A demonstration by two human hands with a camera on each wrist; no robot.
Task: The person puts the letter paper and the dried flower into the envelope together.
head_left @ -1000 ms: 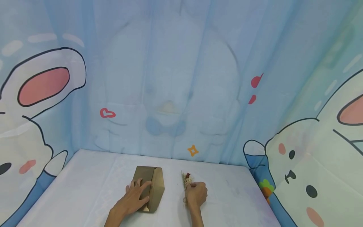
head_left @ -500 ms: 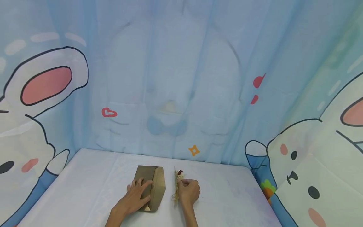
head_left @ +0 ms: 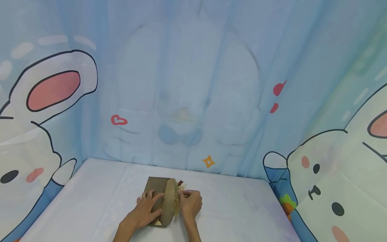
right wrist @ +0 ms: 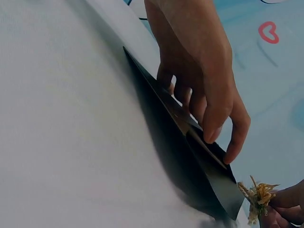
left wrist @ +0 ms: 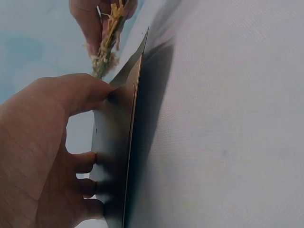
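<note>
A gold-brown envelope (head_left: 158,188) lies on the white table with its flap (head_left: 169,205) opened out to the right. My left hand (head_left: 143,209) rests on it, fingers spread and pressing its surface; the left wrist view shows the fingertips on the paper. My right hand (head_left: 190,203) pinches a small bunch of dried flowers (head_left: 176,203) between thumb and fingers. Dark red blooms top the bunch, and straw-coloured stems hang at its lower end. In the head view it overlaps the right edge of the flap. The right wrist view shows the stem end (right wrist: 259,197) beside the envelope's tip.
A white cloth covers the table (head_left: 235,208). Behind it hangs a light blue curtain (head_left: 187,84) printed with cartoon rabbits, which also rises along the left and right sides.
My right hand has moved left with the dried flowers, from the bare cloth to the envelope's flap edge. The left hand and the envelope have stayed in place.
</note>
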